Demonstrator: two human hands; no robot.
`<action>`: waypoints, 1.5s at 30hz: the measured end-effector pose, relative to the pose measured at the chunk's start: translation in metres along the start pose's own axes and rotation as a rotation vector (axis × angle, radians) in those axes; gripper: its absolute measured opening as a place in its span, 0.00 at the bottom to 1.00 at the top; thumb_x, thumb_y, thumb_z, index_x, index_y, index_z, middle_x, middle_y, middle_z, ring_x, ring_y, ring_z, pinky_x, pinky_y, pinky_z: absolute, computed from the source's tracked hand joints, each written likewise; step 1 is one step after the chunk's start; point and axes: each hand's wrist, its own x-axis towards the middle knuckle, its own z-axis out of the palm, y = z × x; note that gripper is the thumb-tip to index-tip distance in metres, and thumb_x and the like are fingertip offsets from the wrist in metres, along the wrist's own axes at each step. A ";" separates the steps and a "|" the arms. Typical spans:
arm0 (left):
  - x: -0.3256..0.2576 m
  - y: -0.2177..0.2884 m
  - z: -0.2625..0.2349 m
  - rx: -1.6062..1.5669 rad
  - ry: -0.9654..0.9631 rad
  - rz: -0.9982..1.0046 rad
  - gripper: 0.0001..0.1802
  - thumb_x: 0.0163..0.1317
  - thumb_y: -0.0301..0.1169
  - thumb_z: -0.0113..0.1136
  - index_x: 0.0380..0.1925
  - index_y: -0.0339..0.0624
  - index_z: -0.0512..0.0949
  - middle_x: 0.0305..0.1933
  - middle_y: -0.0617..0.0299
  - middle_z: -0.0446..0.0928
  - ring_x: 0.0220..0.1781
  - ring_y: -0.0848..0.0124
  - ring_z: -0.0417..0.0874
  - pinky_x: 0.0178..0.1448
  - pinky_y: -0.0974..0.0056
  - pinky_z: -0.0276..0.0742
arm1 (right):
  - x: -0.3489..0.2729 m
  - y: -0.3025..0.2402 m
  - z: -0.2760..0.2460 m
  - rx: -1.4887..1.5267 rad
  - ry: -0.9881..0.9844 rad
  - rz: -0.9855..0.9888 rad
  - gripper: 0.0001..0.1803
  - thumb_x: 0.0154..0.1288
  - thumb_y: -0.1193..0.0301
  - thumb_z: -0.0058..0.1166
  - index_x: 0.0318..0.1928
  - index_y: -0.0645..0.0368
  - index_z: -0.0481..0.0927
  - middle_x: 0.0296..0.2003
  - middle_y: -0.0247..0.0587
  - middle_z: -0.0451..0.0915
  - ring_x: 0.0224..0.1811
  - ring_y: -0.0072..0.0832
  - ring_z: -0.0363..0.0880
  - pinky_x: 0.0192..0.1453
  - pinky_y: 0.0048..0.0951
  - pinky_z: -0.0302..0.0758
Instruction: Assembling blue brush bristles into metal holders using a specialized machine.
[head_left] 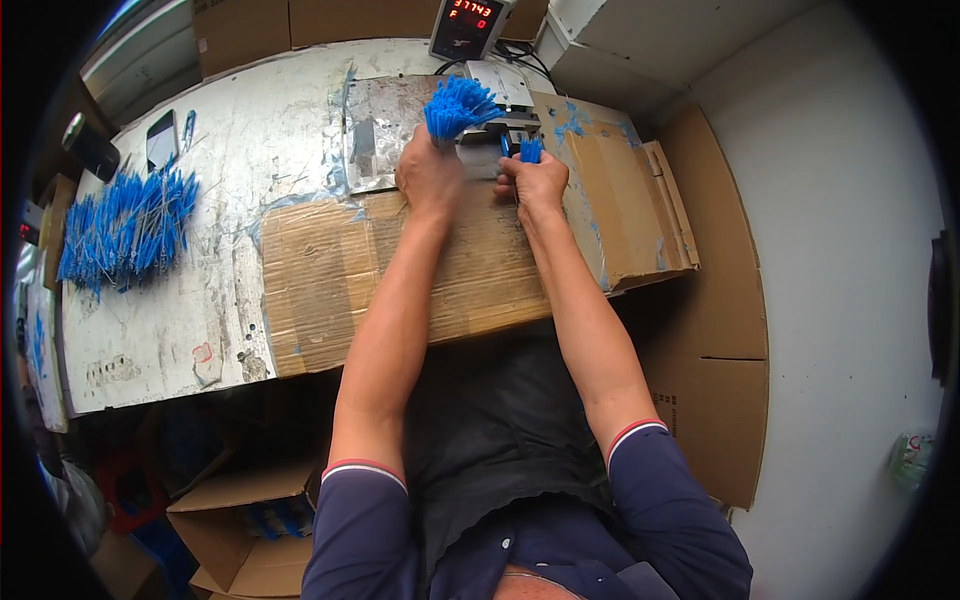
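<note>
My left hand (425, 172) is closed round a thick bundle of thin blue wire-like strands (459, 108), their ends fanning out above the fist. That hand is slightly blurred. To its right, my right hand (537, 182) pinches a smaller bunch of blue strands (530, 150) beside a small machine (518, 122) at the back of the table. The machine's working part is partly hidden behind the hands and strands. Both forearms reach over a cardboard sheet (320, 270) at the table's front edge.
A wide pile of similar blue strands (125, 230) lies on the worn white table (230, 330) at left. Behind it are a phone (161, 140), a pen (189, 128) and a dark cylinder (90, 147). A red-digit display box (466, 28) stands at the back. Cardboard (625, 200) covers the right side.
</note>
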 end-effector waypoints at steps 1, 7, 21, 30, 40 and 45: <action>0.000 -0.001 0.001 0.000 -0.002 0.000 0.08 0.63 0.32 0.65 0.38 0.41 0.79 0.35 0.44 0.84 0.41 0.42 0.85 0.45 0.42 0.77 | 0.001 0.000 0.002 -0.018 0.015 0.001 0.11 0.57 0.85 0.67 0.35 0.62 0.77 0.27 0.39 0.82 0.22 0.27 0.82 0.21 0.29 0.84; 0.000 -0.001 0.003 0.071 0.019 0.085 0.07 0.61 0.30 0.65 0.38 0.42 0.80 0.35 0.47 0.83 0.42 0.45 0.83 0.47 0.44 0.77 | 0.002 0.000 0.005 0.026 0.050 -0.021 0.09 0.58 0.86 0.64 0.36 0.64 0.77 0.27 0.41 0.82 0.21 0.30 0.84 0.17 0.31 0.82; -0.004 0.003 0.001 0.164 -0.108 0.186 0.05 0.60 0.27 0.62 0.36 0.42 0.82 0.34 0.44 0.83 0.41 0.42 0.84 0.46 0.42 0.76 | -0.007 0.010 -0.026 0.203 -0.142 0.008 0.07 0.64 0.79 0.65 0.42 0.65 0.80 0.29 0.40 0.84 0.24 0.30 0.85 0.26 0.31 0.86; -0.005 0.004 -0.003 0.194 -0.133 0.242 0.08 0.56 0.24 0.58 0.36 0.42 0.81 0.36 0.47 0.83 0.42 0.45 0.83 0.48 0.44 0.76 | -0.017 0.007 -0.025 0.154 -0.147 -0.011 0.10 0.60 0.83 0.66 0.40 0.64 0.78 0.29 0.42 0.83 0.24 0.30 0.84 0.24 0.32 0.85; -0.001 -0.003 0.005 0.267 -0.022 0.211 0.07 0.58 0.23 0.60 0.36 0.41 0.81 0.37 0.49 0.83 0.42 0.45 0.83 0.47 0.45 0.76 | -0.008 0.001 -0.009 0.081 -0.046 -0.043 0.09 0.58 0.87 0.61 0.38 0.66 0.77 0.28 0.45 0.82 0.23 0.32 0.85 0.20 0.32 0.85; 0.004 -0.008 0.007 0.073 0.063 0.118 0.05 0.59 0.27 0.64 0.34 0.41 0.78 0.36 0.48 0.82 0.42 0.45 0.83 0.46 0.45 0.77 | 0.000 -0.006 0.005 0.039 0.049 -0.037 0.09 0.57 0.87 0.60 0.37 0.66 0.76 0.25 0.46 0.82 0.21 0.34 0.85 0.18 0.34 0.84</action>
